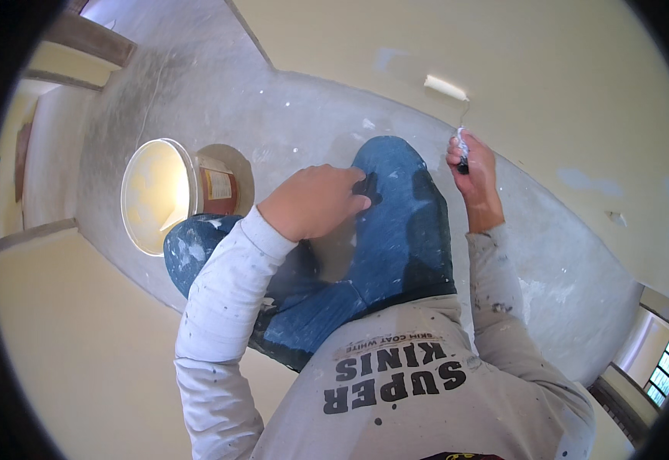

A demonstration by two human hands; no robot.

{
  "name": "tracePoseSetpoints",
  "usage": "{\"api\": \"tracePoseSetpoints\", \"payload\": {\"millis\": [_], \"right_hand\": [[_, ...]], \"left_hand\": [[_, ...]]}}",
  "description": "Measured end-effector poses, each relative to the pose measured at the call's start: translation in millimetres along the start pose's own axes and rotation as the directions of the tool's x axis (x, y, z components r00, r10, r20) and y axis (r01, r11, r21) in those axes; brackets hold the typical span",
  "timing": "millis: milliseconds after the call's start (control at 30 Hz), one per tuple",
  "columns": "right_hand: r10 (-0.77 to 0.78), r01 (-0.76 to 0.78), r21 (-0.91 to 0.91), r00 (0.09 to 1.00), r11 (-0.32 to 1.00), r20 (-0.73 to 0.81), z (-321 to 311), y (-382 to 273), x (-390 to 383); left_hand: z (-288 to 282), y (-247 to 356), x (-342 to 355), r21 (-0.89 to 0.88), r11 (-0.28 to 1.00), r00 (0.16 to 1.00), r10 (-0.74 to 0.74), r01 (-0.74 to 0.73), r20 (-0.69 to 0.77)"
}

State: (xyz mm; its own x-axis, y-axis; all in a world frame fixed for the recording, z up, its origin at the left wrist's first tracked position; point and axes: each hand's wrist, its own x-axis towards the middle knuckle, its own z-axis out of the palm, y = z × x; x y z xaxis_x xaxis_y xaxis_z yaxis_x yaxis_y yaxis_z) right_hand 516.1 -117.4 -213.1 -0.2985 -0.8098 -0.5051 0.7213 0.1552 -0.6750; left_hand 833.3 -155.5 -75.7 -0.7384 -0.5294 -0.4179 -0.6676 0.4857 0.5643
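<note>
My right hand (474, 175) is closed round the handle of a small paint roller (446, 87), its grip wrapped in something whitish with a dark end. The white roller sleeve lies against the pale yellow wall (503, 46), low down near the floor. My left hand (315, 201) rests on the bent knee of my blue jeans (399, 230), thumb and forefinger apart beside a dark patch. Its other fingers are partly hidden. Just left of my legs stands an open paint bucket (194, 180), with cream-coloured paint on its inner wall and a label on its reddish-brown side.
The grey concrete floor (265, 115) has white specks and smears. Pale patches mark the wall (587, 182) on the right. Another cream wall (66, 307) stands at the left. Windows (665, 372) show at the picture's rim. A thin line (150, 100) runs along the floor beyond the bucket.
</note>
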Motion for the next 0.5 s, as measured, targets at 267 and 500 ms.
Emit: {"api": "tracePoseSetpoints", "payload": {"millis": [267,500], "right_hand": [[0.051,-0.051,0.034,0.999,0.998,0.006,2,8,16],[-0.031,0.031,-0.008,0.999,0.999,0.011,58,-18,-34]], "left_hand": [[1,2,-3,-0.018,1.000,1.000,-0.007,0.007,0.006],[2,0,-7,-0.031,0.999,0.999,0.013,-0.014,-0.029]]}}
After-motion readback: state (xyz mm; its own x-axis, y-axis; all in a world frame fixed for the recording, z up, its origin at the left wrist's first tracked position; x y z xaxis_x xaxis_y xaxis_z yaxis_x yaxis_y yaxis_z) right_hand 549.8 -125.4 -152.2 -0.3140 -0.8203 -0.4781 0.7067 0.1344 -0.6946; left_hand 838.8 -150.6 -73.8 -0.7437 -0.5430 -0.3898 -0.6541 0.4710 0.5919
